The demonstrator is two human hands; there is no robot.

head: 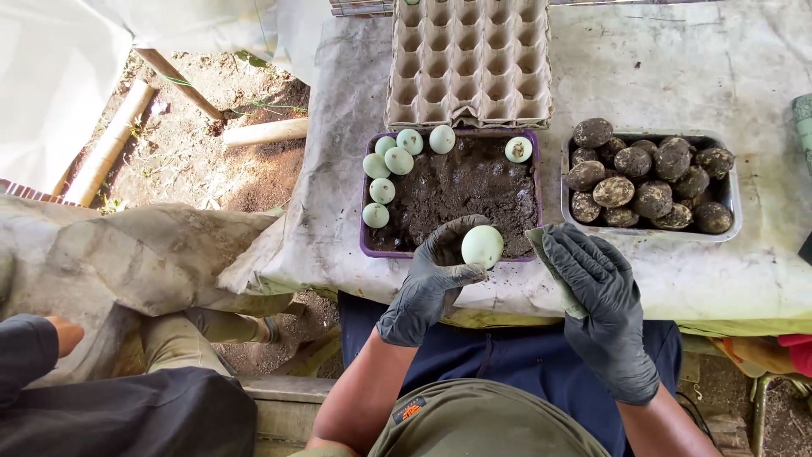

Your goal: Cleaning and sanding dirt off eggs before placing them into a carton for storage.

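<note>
The gloved left hand point(433, 272) cradles a pale green egg point(482, 246) above the purple tray of dark mud point(366, 241), best kept gently cupped while the right hand point(595, 298) clasps a green scrubbing pad point(541, 247).

Grey cardboard egg tray point(469, 59), empty cups, rectangular, at the table's far edge, behind the purple tray point(365, 241)

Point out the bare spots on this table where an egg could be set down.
Bare cloth lies right of the egg carton, above the metal tray, and in front of it near the right hand. The purple tray is crowded with eggs at its left.
</note>
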